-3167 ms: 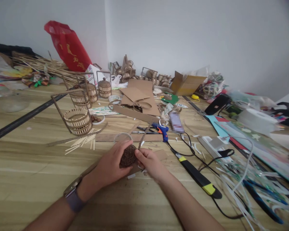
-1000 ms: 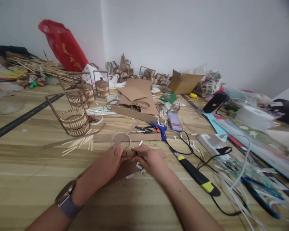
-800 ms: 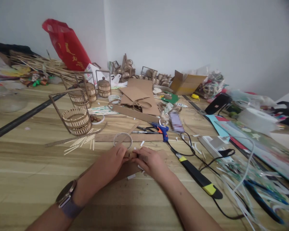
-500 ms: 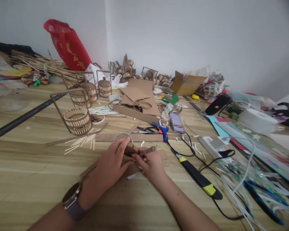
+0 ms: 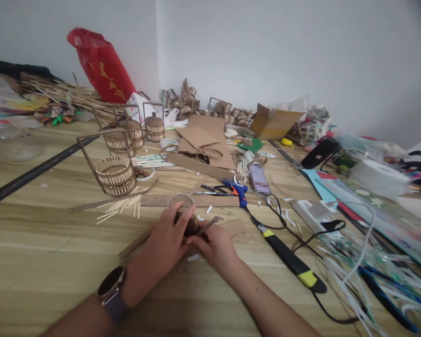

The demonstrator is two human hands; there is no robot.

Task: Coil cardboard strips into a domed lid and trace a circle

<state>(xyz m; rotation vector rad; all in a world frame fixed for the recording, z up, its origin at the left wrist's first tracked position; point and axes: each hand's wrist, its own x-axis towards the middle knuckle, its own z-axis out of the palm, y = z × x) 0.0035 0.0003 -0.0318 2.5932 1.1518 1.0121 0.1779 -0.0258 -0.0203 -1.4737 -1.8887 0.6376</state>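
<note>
My left hand (image 5: 166, 236), below a watch on its wrist, is closed round a small dark brown round piece (image 5: 191, 227). The fingers cover much of that piece, so its full shape is hidden. My right hand (image 5: 215, 245) pinches a thin brown cardboard strip (image 5: 211, 222) against the piece's right side, and the strip's free end sticks out above the fingers. Just beyond my left fingertips lies a pale ring (image 5: 181, 198). Under and beside the hands are flat cardboard pieces (image 5: 234, 227).
A blue glue gun (image 5: 239, 191) lies beyond my right hand, near a black-and-yellow cutter (image 5: 291, 257) and cables. At left stand a small handled basket (image 5: 115, 180) and loose pale sticks (image 5: 124, 204). Cardboard sheets (image 5: 210, 131) and an open box (image 5: 275, 122) are farther back.
The strip's end has swung from lying nearly flat to pointing up and right. The round piece has turned between my hands, showing more of its dark face; my right hand has shifted slightly left.
</note>
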